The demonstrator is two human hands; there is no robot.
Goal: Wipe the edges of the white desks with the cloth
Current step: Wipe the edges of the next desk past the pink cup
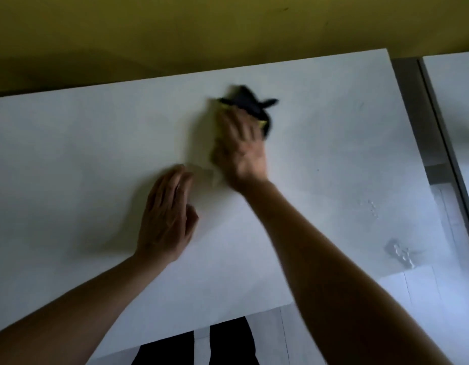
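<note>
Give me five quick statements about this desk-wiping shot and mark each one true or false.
1. The right hand presses a dark cloth on the white desk. True.
2. The left hand holds a spray bottle. False: it lies flat on the desk, holding nothing.
3. Water droplets sit near the desk's right side. True.
4. The wall behind the desk is blue. False: it is yellow.
5. The cloth is at the desk's near edge. False: it is well up the desktop, toward the far edge.

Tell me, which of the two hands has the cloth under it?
The right hand, reaching farther across the white desk, presses on the dark cloth. The left hand lies flat on bare desk, nearer the person.
</note>
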